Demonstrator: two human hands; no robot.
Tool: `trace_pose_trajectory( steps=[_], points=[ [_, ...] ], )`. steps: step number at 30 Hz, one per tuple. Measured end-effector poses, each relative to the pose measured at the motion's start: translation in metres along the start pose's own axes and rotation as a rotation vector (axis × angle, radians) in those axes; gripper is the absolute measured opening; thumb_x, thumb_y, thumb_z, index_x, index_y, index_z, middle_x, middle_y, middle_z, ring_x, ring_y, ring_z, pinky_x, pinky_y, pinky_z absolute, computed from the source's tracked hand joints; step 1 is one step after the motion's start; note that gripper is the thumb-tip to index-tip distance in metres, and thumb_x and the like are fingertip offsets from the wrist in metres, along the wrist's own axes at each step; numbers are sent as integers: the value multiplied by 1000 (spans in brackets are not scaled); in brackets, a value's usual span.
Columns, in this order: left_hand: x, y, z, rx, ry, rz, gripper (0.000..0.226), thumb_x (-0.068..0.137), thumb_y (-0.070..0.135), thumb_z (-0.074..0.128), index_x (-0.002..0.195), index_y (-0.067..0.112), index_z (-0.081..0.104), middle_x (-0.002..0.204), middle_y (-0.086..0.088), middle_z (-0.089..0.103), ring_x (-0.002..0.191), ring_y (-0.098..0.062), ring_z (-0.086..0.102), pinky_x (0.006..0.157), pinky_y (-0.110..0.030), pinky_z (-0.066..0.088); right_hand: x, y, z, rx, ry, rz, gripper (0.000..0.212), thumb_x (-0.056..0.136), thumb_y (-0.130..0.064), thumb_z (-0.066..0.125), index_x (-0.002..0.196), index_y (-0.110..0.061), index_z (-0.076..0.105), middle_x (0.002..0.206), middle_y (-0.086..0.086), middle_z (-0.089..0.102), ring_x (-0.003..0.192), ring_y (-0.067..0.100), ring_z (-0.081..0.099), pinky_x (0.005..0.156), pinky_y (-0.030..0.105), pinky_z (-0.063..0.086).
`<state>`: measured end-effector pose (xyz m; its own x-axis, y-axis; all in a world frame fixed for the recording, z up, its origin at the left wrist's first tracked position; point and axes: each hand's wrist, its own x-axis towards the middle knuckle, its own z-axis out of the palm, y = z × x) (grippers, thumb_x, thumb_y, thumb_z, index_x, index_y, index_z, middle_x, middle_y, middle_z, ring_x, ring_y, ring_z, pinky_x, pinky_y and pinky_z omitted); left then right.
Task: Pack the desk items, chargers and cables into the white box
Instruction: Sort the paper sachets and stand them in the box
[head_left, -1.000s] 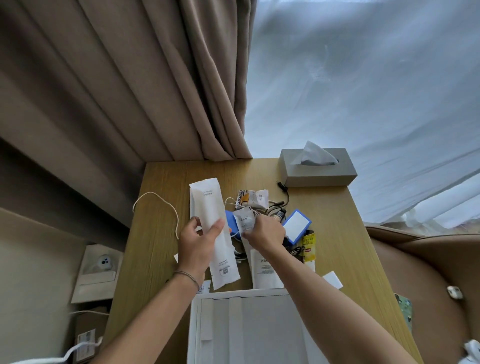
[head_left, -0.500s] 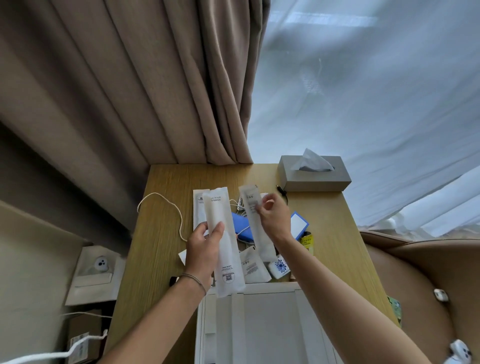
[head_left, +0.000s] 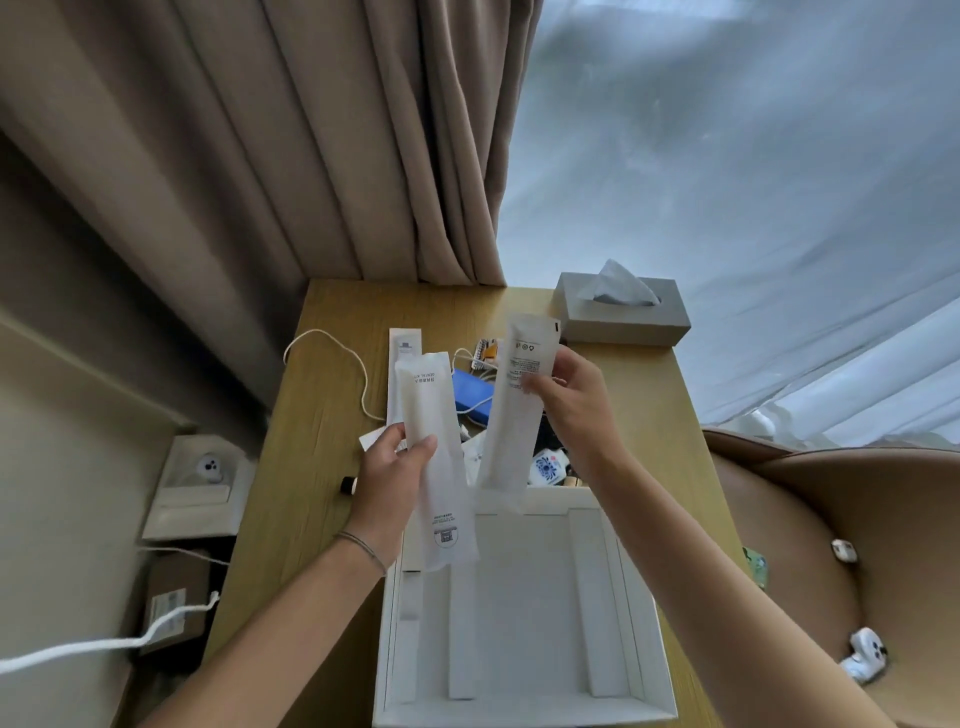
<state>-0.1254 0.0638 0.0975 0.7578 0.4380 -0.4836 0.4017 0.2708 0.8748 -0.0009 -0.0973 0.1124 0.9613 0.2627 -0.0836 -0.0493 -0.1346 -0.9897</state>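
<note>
My left hand (head_left: 390, 470) grips a long white sachet (head_left: 439, 462) held upright above the far left part of the open white box (head_left: 524, 618). In my right hand (head_left: 571, 400) is a second long white sachet (head_left: 517, 410), tilted, its lower end over the box's far rim. A third white sachet (head_left: 404, 353) lies flat on the wooden desk (head_left: 332, 415). Behind the sachets sit a blue flat item (head_left: 472, 397), a white cable (head_left: 332, 353) and a pile of small packets (head_left: 545, 465).
A grey tissue box (head_left: 623, 312) stands at the desk's far right corner. Beige curtains hang behind on the left, a sheer white curtain on the right. A brown leather chair (head_left: 831, 519) with small white gadgets lies to the right. Cardboard packaging (head_left: 197, 488) sits on the floor to the left.
Both hands rose and came toward me, bringing the two sachets from over the desk pile to above the white box. My right hand picked its sachet up out of the pile.
</note>
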Motion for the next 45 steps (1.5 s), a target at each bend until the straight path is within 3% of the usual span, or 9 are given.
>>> trace_pose_trajectory(
  steps=[4, 8, 14, 22, 28, 34, 37, 42, 45],
  points=[
    [-18, -16, -7, 24, 11, -7, 15, 98, 16, 57, 101, 26, 67, 87, 2, 76, 93, -25, 71, 85, -44, 58, -37, 20, -2, 73, -162, 26, 31, 89, -4, 60, 105, -29, 69, 99, -6, 74, 93, 13, 68, 81, 27, 54],
    [-29, -24, -12, 28, 22, -18, 17, 98, 16, 56, 109, 23, 67, 103, -5, 74, 100, -26, 69, 91, -47, 56, -67, 50, -6, 21, -177, 55, 27, 97, -6, 59, 108, -30, 67, 104, -3, 74, 98, 17, 67, 92, 38, 53],
    [-39, -35, -18, 11, 48, -12, 16, 99, 14, 56, 102, 27, 66, 103, -5, 71, 97, -24, 66, 85, -41, 54, -99, 93, -9, -88, -159, 192, 21, 99, -5, 59, 112, -20, 65, 101, -8, 72, 86, -2, 68, 75, 14, 50],
    [-46, -46, -26, -23, 66, -46, 12, 98, 13, 57, 96, 22, 66, 98, -4, 72, 92, -21, 67, 86, -41, 55, -117, 154, 9, -192, -136, 495, 28, 96, -4, 63, 121, -15, 64, 107, -4, 70, 98, 13, 67, 84, 26, 51],
    [-53, -52, -33, -26, 50, -41, 17, 98, 16, 58, 101, 30, 68, 89, 9, 76, 88, -14, 70, 79, -35, 57, -116, 177, 22, -326, -121, 615, 23, 82, 1, 72, 100, -13, 72, 95, 2, 74, 93, 22, 69, 82, 33, 55],
    [-66, -59, -34, -8, 2, -85, 20, 98, 15, 57, 102, 31, 69, 89, 8, 77, 81, -10, 73, 69, -28, 56, -113, 188, 27, -449, -44, 611, 9, 83, -15, 77, 89, -12, 72, 90, 2, 75, 89, 22, 69, 83, 38, 59],
    [-71, -63, -29, 3, -5, -92, 19, 97, 14, 57, 100, 28, 69, 86, 9, 77, 77, -8, 73, 67, -27, 56, -114, 190, 24, -488, -30, 609, 14, 84, -21, 77, 80, -15, 65, 82, 3, 71, 81, 26, 68, 73, 38, 56],
    [-75, -67, -20, 7, -34, -99, 20, 98, 12, 55, 105, 25, 69, 86, 7, 77, 76, -7, 73, 60, -22, 56, -113, 187, 14, -544, -178, 655, 31, 81, -33, 74, 61, -20, 55, 60, -1, 60, 58, 19, 54, 58, 28, 40],
    [-75, -68, -14, 15, -42, -104, 20, 98, 12, 55, 105, 25, 69, 88, 6, 78, 76, -7, 73, 57, -19, 54, -108, 186, 6, -541, -233, 685, 24, 85, -25, 73, 67, -16, 61, 57, -1, 57, 54, 18, 50, 55, 25, 39]
  ],
)
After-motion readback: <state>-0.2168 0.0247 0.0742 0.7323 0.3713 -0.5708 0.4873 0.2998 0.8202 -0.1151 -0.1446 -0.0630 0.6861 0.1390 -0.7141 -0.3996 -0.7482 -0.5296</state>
